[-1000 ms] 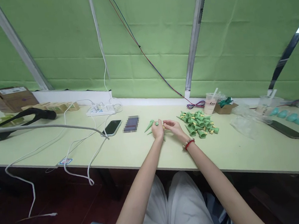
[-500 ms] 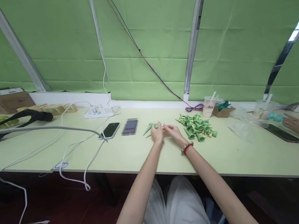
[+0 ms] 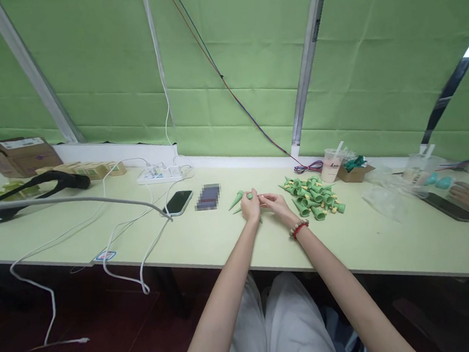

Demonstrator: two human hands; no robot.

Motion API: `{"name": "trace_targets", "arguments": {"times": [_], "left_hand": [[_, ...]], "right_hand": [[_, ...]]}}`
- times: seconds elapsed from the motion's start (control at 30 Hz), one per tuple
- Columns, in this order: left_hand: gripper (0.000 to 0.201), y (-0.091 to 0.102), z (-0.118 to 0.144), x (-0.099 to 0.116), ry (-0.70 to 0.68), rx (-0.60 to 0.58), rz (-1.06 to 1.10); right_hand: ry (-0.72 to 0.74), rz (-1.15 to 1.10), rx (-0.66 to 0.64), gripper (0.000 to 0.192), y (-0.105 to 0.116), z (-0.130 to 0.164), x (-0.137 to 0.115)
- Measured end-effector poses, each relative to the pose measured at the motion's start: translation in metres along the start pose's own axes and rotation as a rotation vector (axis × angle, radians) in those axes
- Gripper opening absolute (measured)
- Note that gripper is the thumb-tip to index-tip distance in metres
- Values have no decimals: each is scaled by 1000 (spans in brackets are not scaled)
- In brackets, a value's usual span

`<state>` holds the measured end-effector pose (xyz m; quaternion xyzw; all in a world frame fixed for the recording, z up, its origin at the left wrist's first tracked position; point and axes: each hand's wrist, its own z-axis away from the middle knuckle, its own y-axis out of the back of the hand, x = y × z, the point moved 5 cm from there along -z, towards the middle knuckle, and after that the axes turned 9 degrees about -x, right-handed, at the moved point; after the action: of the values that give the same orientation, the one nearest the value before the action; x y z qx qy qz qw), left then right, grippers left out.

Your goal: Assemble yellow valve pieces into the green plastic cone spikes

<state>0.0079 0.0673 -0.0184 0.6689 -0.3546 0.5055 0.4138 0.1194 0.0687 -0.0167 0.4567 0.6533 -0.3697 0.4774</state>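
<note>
A small green cone (image 3: 251,196) is pinched between both hands; another green cone (image 3: 235,200) lies just left on the tabletop (image 3: 207,238)

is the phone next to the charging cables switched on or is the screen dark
Dark. The phone lies flat, face up on the table, and its screen shows only black with a faint reflection.

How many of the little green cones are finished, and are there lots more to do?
Two or three green cones lie set apart beside the left hand. Both it and the right hand work on one small piece between them; its detail is too small to tell. A big pile of cones waits on the right.
</note>
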Motion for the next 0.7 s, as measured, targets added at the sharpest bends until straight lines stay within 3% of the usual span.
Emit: {"name": "trace_targets", "arguments": {"times": [0.27, 0.7], "left_hand": [[27, 4, 0, 4, -10, 3, -27], [25, 1, 0, 7, -80, 8, -76]], "right_hand": [[14, 19, -69, 37, -2, 0, -3], [-37, 102, 52, 37, 7, 2, -3]]}}
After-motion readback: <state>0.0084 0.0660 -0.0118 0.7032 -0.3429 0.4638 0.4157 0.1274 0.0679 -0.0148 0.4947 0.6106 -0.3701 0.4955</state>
